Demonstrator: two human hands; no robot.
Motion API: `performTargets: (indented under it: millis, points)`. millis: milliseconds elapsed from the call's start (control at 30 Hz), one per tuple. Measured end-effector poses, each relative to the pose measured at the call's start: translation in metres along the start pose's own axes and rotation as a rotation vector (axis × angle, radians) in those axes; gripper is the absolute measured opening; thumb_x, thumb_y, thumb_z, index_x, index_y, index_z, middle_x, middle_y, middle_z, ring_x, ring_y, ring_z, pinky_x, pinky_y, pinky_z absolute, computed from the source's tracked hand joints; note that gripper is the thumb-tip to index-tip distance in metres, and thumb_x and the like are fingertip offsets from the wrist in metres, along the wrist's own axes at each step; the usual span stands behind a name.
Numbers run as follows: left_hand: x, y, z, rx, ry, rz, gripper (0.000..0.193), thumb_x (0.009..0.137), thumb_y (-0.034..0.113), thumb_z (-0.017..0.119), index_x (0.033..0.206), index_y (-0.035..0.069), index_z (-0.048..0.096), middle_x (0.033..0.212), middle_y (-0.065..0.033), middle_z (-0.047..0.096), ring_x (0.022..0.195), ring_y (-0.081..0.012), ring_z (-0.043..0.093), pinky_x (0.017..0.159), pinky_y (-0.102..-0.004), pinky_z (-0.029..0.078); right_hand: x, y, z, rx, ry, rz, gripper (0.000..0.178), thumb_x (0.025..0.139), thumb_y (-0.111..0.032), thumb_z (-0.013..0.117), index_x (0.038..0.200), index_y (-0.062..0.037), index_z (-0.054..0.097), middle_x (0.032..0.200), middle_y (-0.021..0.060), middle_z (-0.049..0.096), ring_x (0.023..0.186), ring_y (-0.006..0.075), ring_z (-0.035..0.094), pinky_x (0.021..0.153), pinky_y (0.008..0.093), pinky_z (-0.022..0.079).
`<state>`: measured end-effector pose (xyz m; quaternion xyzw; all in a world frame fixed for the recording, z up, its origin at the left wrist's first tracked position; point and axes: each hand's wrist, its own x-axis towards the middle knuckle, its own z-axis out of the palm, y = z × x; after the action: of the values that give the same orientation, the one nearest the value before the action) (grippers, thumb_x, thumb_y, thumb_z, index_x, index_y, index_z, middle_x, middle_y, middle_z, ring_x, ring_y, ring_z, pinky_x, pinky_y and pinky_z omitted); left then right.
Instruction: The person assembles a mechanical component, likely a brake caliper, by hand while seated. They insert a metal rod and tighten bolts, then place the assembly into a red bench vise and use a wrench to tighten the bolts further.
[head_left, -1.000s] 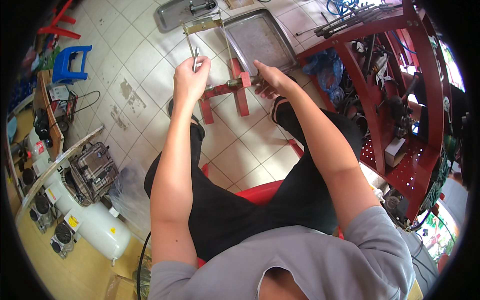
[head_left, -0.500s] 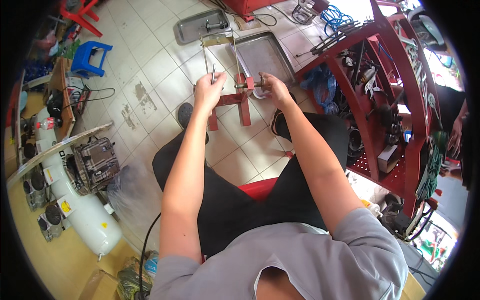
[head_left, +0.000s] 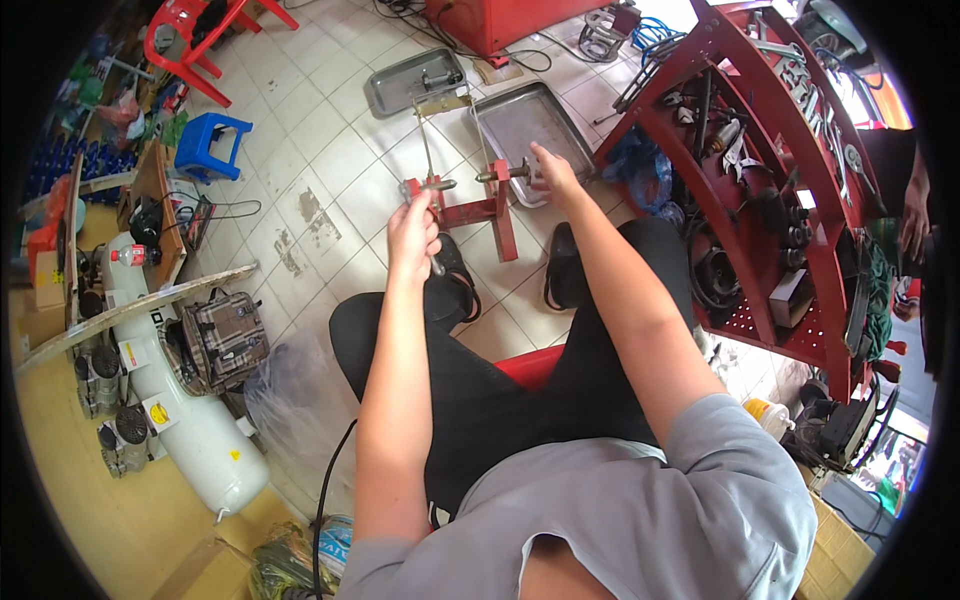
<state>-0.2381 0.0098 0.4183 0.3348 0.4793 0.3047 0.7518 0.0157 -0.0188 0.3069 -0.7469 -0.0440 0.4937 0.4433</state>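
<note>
A red metal stand [head_left: 470, 213] rests on the tiled floor in front of my feet. Two thin rods rise from it to a flat crosspiece [head_left: 441, 103]. Metal spindles pass through its uprights, a left spindle [head_left: 440, 185] and a right spindle [head_left: 490, 177], their inner ends facing across a gap. My left hand [head_left: 411, 238] is closed beside the left upright. A metal rod-like tool [head_left: 437, 266] sticks out below its fingers; the rest is hidden. My right hand [head_left: 558, 178] is at the outer end of the right spindle, one finger stretched up and apart. Its lower fingers are partly hidden.
Beyond the stand lie a large metal tray [head_left: 545, 101] and a smaller tray [head_left: 383, 96] with a metal part. A red tool rack [head_left: 735, 235] stands close on my right. On the left are a blue stool [head_left: 208, 166] and a white tank [head_left: 195, 445].
My left hand has come down and back toward me from the stand, uncovering the left upright and spindle. A finger of my right hand has stretched upward. The whole view has shifted slightly.
</note>
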Motion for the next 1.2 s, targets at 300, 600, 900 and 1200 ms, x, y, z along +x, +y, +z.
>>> performTargets:
  millis: [300, 600, 900, 1200]
  points:
    - [0.038, -0.018, 0.013, 0.046, -0.071, -0.025, 0.033, 0.094, 0.03, 0.049, 0.105, 0.001, 0.059, 0.058, 0.0084, 0.032, 0.042, -0.0005, 0.026, 0.036, -0.02, 0.021, 0.004, 0.011, 0.005, -0.019, -0.092, -0.09, 0.027, 0.076, -0.029, 0.055, 0.096, -0.0099, 0.056, 0.077, 0.0058, 0.055, 0.065, 0.0191, 0.057, 0.058, 0.0358, 0.038]
    - [0.028, -0.017, 0.02, 0.144, -0.056, -0.013, 0.035, 0.094, 0.034, 0.051, 0.107, 0.002, 0.057, 0.059, 0.0099, 0.031, 0.044, -0.0001, 0.026, 0.039, -0.0195, 0.022, 0.008, -0.005, 0.003, 0.434, 0.008, -0.429, 0.021, 0.084, -0.024, 0.059, 0.091, -0.0055, 0.053, 0.071, 0.0036, 0.057, 0.071, 0.0132, 0.058, 0.065, 0.0299, 0.044]
    - [0.023, -0.019, 0.023, 0.187, -0.059, -0.018, 0.033, 0.094, 0.033, 0.051, 0.105, 0.003, 0.058, 0.059, 0.0102, 0.031, 0.044, 0.0001, 0.026, 0.038, -0.0193, 0.022, -0.002, -0.014, -0.01, -0.024, 0.296, -0.382, 0.06, 0.082, -0.052, 0.058, 0.077, 0.0072, 0.067, 0.073, 0.0198, 0.064, 0.08, 0.0228, 0.064, 0.074, 0.0338, 0.047]
    - [0.021, -0.018, 0.024, 0.216, -0.058, 0.008, 0.032, 0.094, 0.033, 0.052, 0.105, 0.004, 0.058, 0.058, 0.0106, 0.031, 0.043, 0.0001, 0.026, 0.038, -0.0194, 0.021, -0.002, -0.004, -0.008, -0.358, 0.249, -0.424, 0.059, 0.087, -0.051, 0.05, 0.083, 0.0051, 0.068, 0.083, 0.0247, 0.066, 0.084, 0.0351, 0.065, 0.077, 0.039, 0.047]
